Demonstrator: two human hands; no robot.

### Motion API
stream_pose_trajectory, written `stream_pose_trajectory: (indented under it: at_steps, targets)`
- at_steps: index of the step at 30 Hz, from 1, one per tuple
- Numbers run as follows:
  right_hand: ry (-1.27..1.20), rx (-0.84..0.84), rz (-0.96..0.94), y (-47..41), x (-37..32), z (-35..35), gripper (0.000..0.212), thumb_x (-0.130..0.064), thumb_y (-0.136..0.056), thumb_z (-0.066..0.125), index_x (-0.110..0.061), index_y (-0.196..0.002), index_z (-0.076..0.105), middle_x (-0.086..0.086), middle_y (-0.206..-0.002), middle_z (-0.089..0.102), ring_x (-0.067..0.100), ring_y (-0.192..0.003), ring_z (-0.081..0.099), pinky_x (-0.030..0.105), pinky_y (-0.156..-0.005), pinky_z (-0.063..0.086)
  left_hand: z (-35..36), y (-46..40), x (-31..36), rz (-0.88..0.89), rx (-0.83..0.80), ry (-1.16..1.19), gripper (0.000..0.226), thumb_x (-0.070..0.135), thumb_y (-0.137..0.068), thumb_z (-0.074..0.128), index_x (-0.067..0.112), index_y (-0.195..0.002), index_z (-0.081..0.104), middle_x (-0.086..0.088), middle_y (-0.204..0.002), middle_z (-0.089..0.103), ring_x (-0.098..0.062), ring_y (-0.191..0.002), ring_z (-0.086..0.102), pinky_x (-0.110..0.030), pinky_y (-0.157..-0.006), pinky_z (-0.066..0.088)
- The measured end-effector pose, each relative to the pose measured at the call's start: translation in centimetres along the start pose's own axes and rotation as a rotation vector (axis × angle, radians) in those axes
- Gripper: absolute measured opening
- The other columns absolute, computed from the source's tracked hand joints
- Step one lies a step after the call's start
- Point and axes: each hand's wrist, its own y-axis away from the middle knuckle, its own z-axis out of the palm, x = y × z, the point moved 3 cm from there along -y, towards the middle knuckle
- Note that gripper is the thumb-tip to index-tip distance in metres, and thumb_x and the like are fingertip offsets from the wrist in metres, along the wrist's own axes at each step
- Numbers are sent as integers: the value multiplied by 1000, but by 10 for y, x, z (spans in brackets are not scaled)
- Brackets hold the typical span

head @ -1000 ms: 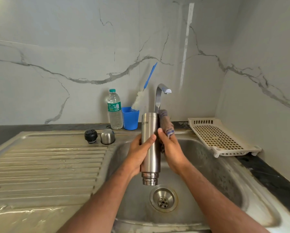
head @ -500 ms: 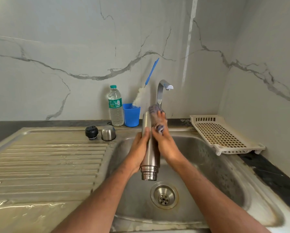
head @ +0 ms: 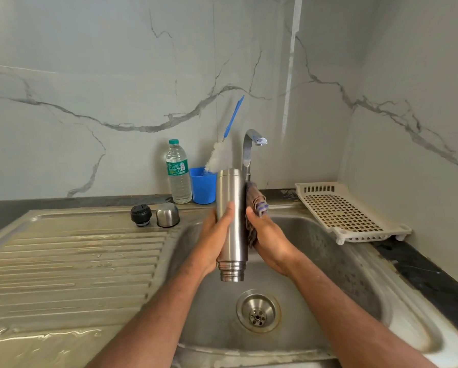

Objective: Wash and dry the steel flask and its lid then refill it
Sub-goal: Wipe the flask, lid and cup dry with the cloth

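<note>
Hanging mouth-down over the sink (head: 328, 261), steel flask (head: 231, 216), gripped by left hand (head: 217, 235); right hand (head: 269, 236) pressing a cloth (head: 254, 205) against its side. Further left on the drainboard (head: 71, 261), black stopper (head: 141, 214) beside steel cup lid (head: 167, 214).

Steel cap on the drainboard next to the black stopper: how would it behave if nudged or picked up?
The steel cap sits on its wide end on the ribbed drainboard, so it probably won't tip from a light nudge. It would more likely slide, since the polished metal rests on a steel surface that looks wet. Its smooth, domed shape looks slippery to pinch. It is likely light for its size.
</note>
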Motion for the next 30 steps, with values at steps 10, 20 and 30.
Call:
stream_pose_trajectory:
  at_steps: [10, 20, 30]
  targets:
    - [395, -242, -217, 7, -5, -8, 55, -32, -101, 54, -54, -148, 36, -14, -168, 18, 9, -154, 22, 36, -125, 21, 1, -1, -1, -66, -3, 266, 54, 49, -93, 61, 10, -130, 64, -16, -125, 70, -32, -113, 69, -47, -98, 54]
    - [-81, -10, -77, -3, -9, -1, 43, -38, -106, 46, -24, -148, 45, 6, -138, 65, 19, -129, 60, 44, -116, 41, -3, 5, -5, -4, 16, -23, 55, 37, -76, 84, 14, -122, 67, -12, -106, 77, -32, -104, 72, -43, -86, 59]
    - [-77, -234, 170, 9, 16, -3, 42, -31, -106, 48, -20, -146, 50, 12, -137, 64, 26, -123, 61, 37, -96, 54, -47, -8, 26, 82, 348, 433, 38, 28, -85, 78, 13, -117, 63, -7, -95, 74, -24, -87, 73, -40, -75, 63]
